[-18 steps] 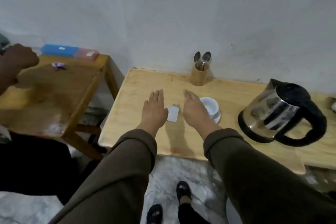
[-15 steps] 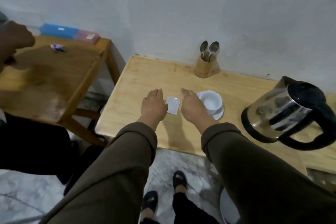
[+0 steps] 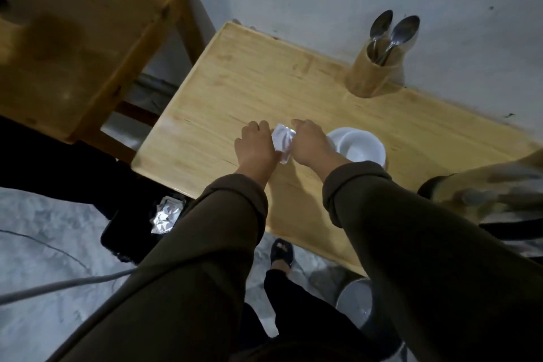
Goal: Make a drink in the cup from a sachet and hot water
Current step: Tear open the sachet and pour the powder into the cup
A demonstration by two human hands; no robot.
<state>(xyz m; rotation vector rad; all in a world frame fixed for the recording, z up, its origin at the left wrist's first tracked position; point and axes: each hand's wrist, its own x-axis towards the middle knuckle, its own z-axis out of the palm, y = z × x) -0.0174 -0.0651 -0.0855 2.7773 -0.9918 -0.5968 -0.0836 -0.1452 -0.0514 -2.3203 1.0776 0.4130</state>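
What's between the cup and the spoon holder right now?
Nothing: in the head view only bare tabletop separates the cup from the spoon holder.

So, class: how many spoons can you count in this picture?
2. Both spoons stand bowls-up in the wooden holder at the table's back edge; the holder could hide others.

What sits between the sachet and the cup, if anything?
Only the right hand itself. The sachet is held between it and the left hand, just above the table. The cup stands on its saucer directly beyond the right hand, with nothing else visible between.
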